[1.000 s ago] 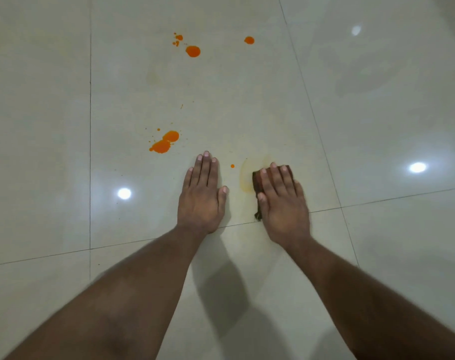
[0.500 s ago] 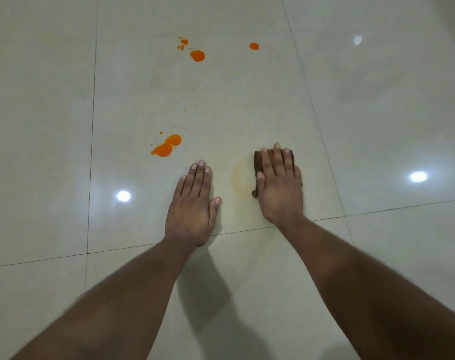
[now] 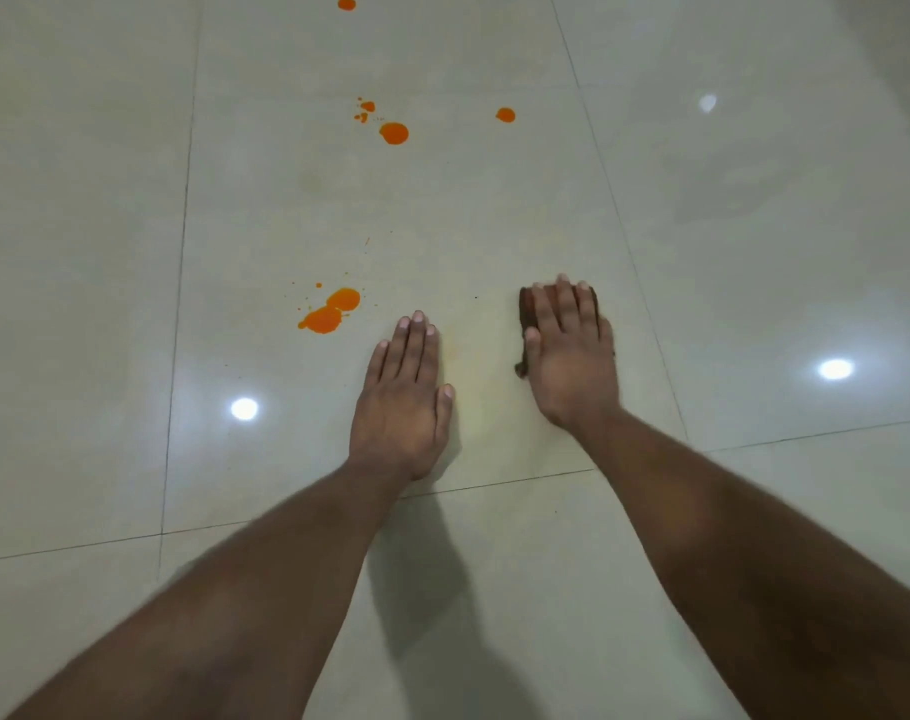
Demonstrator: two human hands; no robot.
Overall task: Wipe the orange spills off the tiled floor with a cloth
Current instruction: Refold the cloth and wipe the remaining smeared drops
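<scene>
the tiled floor (image 3: pixel 728 283) fills the view, pale and glossy, with ceiling lights mirrored in it. two bare forearms are stretched forward over it. the left hand (image 3: pixel 403 397) is laid flat on the tile, fingers straight and together, nothing held. the right hand (image 3: pixel 572 356) is pressed flat on a dark brown cloth (image 3: pixel 526 309), fingers straight over it rather than curled round it; the cloth shows only at the fingertips and along the thumb side.

a faint yellowish smear (image 3: pixel 473 356) is seen between the two hands. the nearest orange spill (image 3: pixel 331 311), a double blob with small flecks, lies ahead and to the left of the cloth, just beyond the left hand's fingertips, so the left hand is nearer to it while the cloth must be carried leftward across the gap. its long axis runs on a diagonal from near left to far right. a round drop (image 3: pixel 393 133), a small drop (image 3: pixel 505 115) and one more drop (image 3: pixel 346 3) lie well beyond.

against the frame half a second ago, both hands sit slightly farther forward, the cloth is more covered, and the view has tipped so the far drop is now shown.
</scene>
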